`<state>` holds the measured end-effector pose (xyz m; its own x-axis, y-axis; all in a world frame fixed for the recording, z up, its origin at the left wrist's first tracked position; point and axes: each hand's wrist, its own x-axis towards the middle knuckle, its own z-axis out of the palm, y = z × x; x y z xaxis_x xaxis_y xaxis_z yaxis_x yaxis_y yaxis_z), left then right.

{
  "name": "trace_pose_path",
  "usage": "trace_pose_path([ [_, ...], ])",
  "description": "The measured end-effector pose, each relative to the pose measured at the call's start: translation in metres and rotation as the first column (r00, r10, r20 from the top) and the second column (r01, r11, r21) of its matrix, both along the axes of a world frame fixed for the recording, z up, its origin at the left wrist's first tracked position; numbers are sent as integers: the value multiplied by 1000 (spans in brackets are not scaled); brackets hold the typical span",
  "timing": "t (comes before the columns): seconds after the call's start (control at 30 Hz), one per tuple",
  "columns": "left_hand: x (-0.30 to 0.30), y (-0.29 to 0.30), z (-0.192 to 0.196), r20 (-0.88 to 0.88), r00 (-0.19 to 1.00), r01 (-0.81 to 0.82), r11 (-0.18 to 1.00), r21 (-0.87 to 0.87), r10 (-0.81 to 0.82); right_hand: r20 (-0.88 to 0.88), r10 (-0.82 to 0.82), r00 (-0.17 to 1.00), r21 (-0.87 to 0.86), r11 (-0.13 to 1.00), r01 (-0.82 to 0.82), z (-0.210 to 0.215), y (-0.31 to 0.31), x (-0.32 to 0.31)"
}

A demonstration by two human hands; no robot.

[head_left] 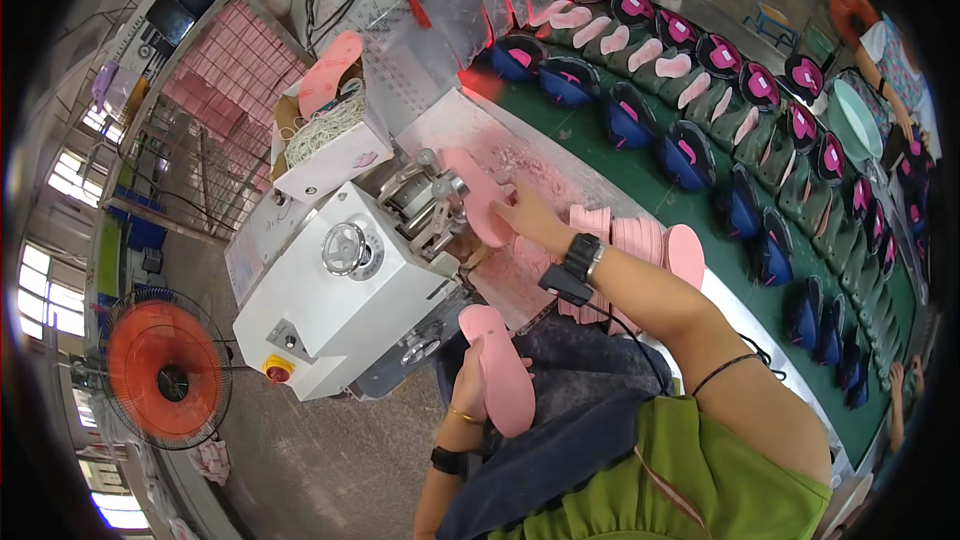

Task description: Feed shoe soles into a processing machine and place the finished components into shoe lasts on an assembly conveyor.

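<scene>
My left hand [467,388] is closed round a pink shoe insole [505,388], held upright in front of the white machine [340,270]. A second pink insole [476,190] lies at the machine's metal rollers [445,195]. My right hand [530,217] grips this one by its right edge, thumb and fingers partly hidden. Right beside my right wrist stand stacks of pink insoles [635,242], with one insole [684,256] leaning at their end. Pink dust coats the work surface [515,155] round the machine.
A box of whitish strings [330,135] with a pink insole on top stands behind the machine. Right of me runs a green conveyor [640,175] with rows of blue and black shoe uppers [690,155]. An orange fan [165,370] is at left; another person [895,80] stands far right.
</scene>
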<state>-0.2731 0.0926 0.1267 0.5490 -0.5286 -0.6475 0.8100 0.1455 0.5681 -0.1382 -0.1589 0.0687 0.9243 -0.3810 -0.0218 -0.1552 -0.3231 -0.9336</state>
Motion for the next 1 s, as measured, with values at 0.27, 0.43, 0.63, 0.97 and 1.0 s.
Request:
trace_pose_path([
  [0.27, 7, -5, -8, -12, 1000, 26, 1000, -8, -26, 373, -38, 927, -452, 865, 217, 36, -25, -28],
  [0.43, 3, 3, -24, 76, 997, -8, 1000, 4, 8, -105, -61, 993, -160, 986, 44, 20, 3, 2],
  [0.63, -3, 2, 4, 66, 996, -58, 997, 54, 54, 134, -225, 965, 227, 955, 191, -7, 6, 60],
  [0.97, 33, 21, -60, 789, 42, 257, 770, 584, -613, 157, -494, 855, 373, 831, 412, 34, -176, -109],
  [1.0, 32, 7, -50, 801, 21, 308, 766, 565, -599, 165, -596, 786, 329, 785, 526, 27, -205, -135],
])
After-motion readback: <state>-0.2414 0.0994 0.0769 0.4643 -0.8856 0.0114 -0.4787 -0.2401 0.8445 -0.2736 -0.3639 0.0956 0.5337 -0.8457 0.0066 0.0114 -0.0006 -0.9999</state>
